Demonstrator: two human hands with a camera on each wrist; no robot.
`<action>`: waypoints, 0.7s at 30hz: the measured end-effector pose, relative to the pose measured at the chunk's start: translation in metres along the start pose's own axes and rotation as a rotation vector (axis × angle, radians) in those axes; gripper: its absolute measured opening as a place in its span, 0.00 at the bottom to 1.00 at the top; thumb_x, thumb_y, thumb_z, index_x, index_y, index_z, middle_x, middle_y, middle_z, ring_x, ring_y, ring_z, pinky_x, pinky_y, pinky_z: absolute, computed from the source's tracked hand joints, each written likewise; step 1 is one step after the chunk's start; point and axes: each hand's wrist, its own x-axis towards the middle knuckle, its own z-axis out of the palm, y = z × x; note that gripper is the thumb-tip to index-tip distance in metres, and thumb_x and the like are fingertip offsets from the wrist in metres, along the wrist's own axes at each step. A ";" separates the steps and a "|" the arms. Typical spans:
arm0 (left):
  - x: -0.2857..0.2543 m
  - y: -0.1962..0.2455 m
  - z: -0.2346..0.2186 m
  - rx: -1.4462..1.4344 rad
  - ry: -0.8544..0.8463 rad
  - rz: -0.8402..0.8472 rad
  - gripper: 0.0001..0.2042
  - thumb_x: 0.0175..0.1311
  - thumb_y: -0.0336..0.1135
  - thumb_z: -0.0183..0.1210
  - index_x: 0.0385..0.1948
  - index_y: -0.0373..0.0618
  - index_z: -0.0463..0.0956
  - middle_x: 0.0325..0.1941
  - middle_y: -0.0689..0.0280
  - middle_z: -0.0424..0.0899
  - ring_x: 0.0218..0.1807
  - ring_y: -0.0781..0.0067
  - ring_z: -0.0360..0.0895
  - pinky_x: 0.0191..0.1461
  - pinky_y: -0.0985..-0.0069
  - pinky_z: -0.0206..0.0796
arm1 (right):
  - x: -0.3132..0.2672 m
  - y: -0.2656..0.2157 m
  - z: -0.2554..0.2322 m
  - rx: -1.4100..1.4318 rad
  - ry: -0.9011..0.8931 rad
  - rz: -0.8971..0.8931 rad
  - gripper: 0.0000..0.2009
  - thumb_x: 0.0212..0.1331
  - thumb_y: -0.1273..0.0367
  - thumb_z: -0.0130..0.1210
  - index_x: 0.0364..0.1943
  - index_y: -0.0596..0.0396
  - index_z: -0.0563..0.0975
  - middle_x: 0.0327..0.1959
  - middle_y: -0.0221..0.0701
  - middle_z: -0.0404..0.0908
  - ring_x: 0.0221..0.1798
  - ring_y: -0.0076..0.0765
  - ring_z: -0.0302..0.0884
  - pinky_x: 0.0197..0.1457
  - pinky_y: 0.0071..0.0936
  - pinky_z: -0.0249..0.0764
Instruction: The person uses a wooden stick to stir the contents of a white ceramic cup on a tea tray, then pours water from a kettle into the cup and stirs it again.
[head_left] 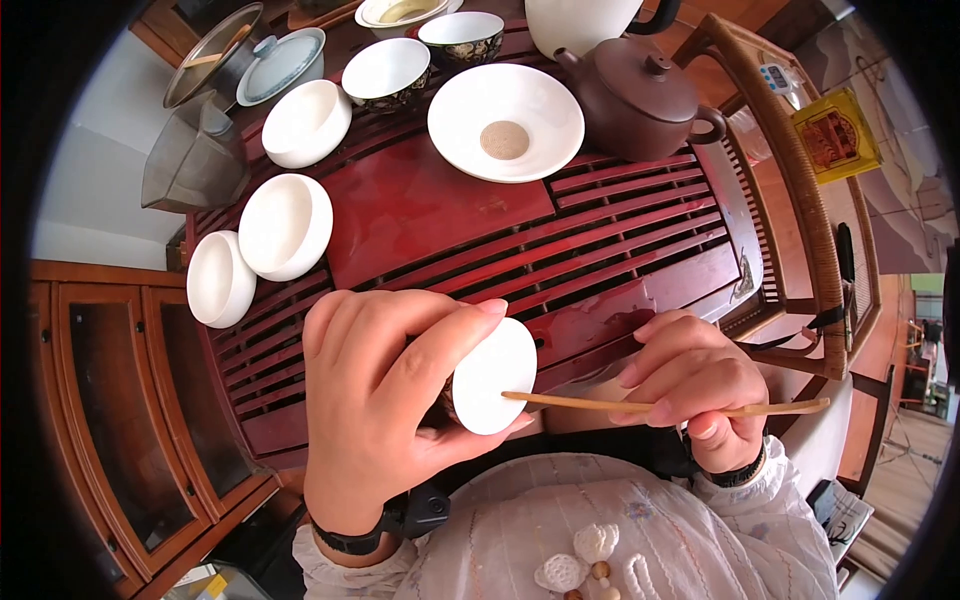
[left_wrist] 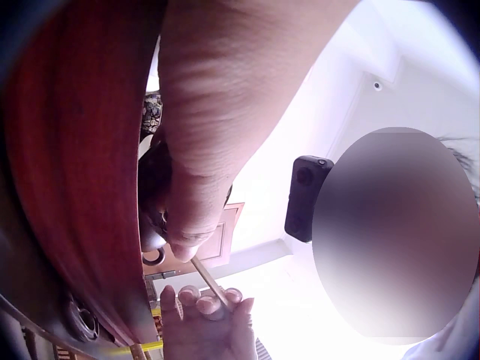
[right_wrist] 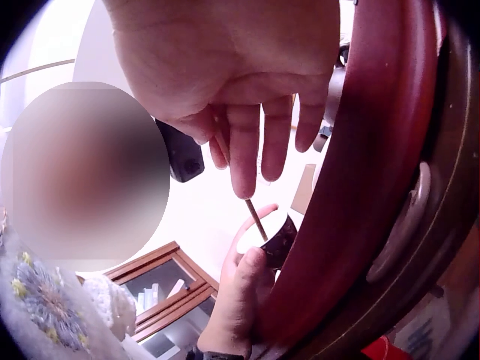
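Note:
My left hand (head_left: 385,395) grips a small cup (head_left: 495,385) between thumb and fingers, its white inside tilted toward the head camera. Its outside is dark, as the right wrist view shows. In my right hand (head_left: 705,385) a slim bamboo tea stick (head_left: 580,402) is pinched between thumb and fingers. The stick's thin tip reaches into the cup and overlaps its white inside; the other, slightly flattened end sticks out past the right hand. Both hands are over the near edge of the slatted red tea tray (head_left: 440,215).
Several white cups (head_left: 286,227) stand along the tray's left side. Behind are a wide white bowl (head_left: 455,115) with a brown patch in its bottom, a dark clay teapot (head_left: 640,100), patterned bowls (head_left: 385,75), a lidded bowl (head_left: 283,68) and a glass pitcher (head_left: 195,160). A rattan-edged stand (head_left: 815,220) is right.

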 end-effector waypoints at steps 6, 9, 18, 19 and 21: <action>-0.001 -0.001 0.002 -0.013 0.020 0.010 0.35 0.25 0.37 0.77 0.47 0.47 0.77 0.45 0.64 0.78 0.43 0.60 0.74 0.49 0.63 0.60 | 0.005 -0.002 -0.001 -0.218 0.080 -0.099 0.12 0.67 0.61 0.52 0.39 0.56 0.79 0.34 0.36 0.85 0.41 0.44 0.80 0.54 0.45 0.71; -0.001 0.000 0.002 -0.021 0.030 0.002 0.35 0.26 0.36 0.77 0.47 0.47 0.76 0.46 0.63 0.79 0.44 0.60 0.74 0.49 0.64 0.61 | 0.002 -0.005 0.001 -0.310 0.055 -0.157 0.13 0.67 0.60 0.51 0.40 0.56 0.79 0.33 0.37 0.85 0.40 0.45 0.80 0.54 0.45 0.71; -0.002 0.000 0.001 -0.044 0.019 -0.006 0.35 0.27 0.37 0.78 0.48 0.46 0.75 0.47 0.61 0.79 0.45 0.59 0.75 0.50 0.64 0.64 | -0.011 -0.007 0.004 -0.096 0.234 -0.047 0.15 0.71 0.58 0.46 0.36 0.55 0.78 0.33 0.36 0.85 0.41 0.45 0.81 0.54 0.44 0.71; -0.002 -0.001 0.002 -0.074 0.031 -0.016 0.35 0.28 0.38 0.79 0.47 0.46 0.74 0.47 0.60 0.79 0.45 0.59 0.76 0.50 0.64 0.65 | -0.010 -0.006 0.004 -0.096 0.234 -0.047 0.15 0.71 0.58 0.46 0.36 0.55 0.78 0.33 0.36 0.85 0.41 0.45 0.81 0.54 0.44 0.71; -0.003 0.000 0.003 -0.104 0.044 -0.027 0.36 0.29 0.40 0.79 0.47 0.45 0.74 0.47 0.60 0.79 0.45 0.59 0.76 0.50 0.64 0.65 | -0.008 -0.003 0.005 -0.063 0.159 -0.091 0.14 0.70 0.60 0.48 0.39 0.55 0.79 0.33 0.36 0.85 0.42 0.45 0.81 0.54 0.45 0.71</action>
